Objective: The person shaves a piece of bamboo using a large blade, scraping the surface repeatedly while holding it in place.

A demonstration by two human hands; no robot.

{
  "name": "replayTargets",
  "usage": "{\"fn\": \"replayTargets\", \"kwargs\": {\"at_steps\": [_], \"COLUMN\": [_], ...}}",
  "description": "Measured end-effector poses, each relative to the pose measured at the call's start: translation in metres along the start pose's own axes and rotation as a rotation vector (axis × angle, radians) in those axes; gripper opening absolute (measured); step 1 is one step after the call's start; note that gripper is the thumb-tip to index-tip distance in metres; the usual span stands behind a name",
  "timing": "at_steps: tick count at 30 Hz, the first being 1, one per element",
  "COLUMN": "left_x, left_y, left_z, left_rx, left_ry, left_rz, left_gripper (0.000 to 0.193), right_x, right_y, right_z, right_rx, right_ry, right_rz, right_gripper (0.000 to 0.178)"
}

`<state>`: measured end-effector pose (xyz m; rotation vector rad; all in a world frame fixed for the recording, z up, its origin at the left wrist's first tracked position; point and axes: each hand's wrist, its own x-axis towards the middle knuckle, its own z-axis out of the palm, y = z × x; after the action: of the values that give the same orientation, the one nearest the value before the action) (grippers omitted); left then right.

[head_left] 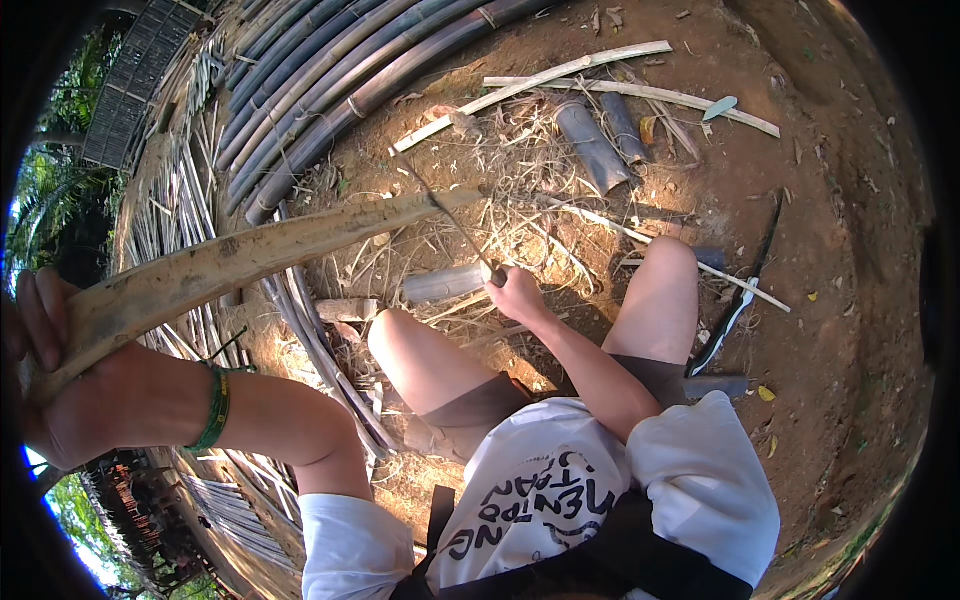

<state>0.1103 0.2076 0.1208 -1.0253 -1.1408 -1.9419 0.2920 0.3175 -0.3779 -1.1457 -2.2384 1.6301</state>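
My left hand (47, 312) is raised at the far left, fingers wrapped around the near end of a long strip of split bamboo (250, 250). The strip is tan with dark blotches and slants up to the right, tapering to a pointed far end. In my right fist is the handle of a long thin-bladed knife (460, 228), seen nearly edge-on. Its blade runs up and left from my right hand (516, 296) and crosses the strip near the pointed end. Whether the edge bites into the bamboo, I cannot tell. My bent knees are below, on either side of my right hand.
Whole bamboo poles (370, 90) lie stacked at the upper left. Thin split sticks (185, 210) are heaped beside them. Pale strips (560, 72), short bamboo tubes (592, 145) and shavings litter the ground ahead. A long dark blade (745, 290) lies by my right knee.
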Motion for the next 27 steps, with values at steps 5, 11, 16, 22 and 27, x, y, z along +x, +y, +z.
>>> {"fn": "replayTargets", "kwargs": {"at_steps": [5,11,16,22,27], "left_x": [0.002,0.009,0.018,0.016,0.032], "left_y": [0.002,-0.002,-0.004,-0.011,-0.010], "left_z": [0.009,-0.013,0.003,-0.003,-0.018], "left_rx": [0.214,-0.189,-0.432,-0.331,-0.440], "left_ry": [0.065,-0.242,-0.441,-0.324,-0.454], "left_rz": [0.061,-0.079,-0.232,-0.175,-0.309], "left_gripper": [0.041,0.029,0.020,0.019,0.021], "right_x": [0.041,0.001,0.060,0.036,0.024], "right_y": [0.057,0.008,0.108,0.032,0.039], "right_z": [0.000,0.004,0.000,-0.018,0.003], "right_rx": [-0.101,0.100,-0.076,-0.029,0.036], "right_ry": [-0.113,0.033,-0.119,-0.174,-0.068], "right_rz": [0.164,-0.172,0.461,0.215,0.054], "right_gripper": [0.030,0.021,0.034,0.026,0.027]}}
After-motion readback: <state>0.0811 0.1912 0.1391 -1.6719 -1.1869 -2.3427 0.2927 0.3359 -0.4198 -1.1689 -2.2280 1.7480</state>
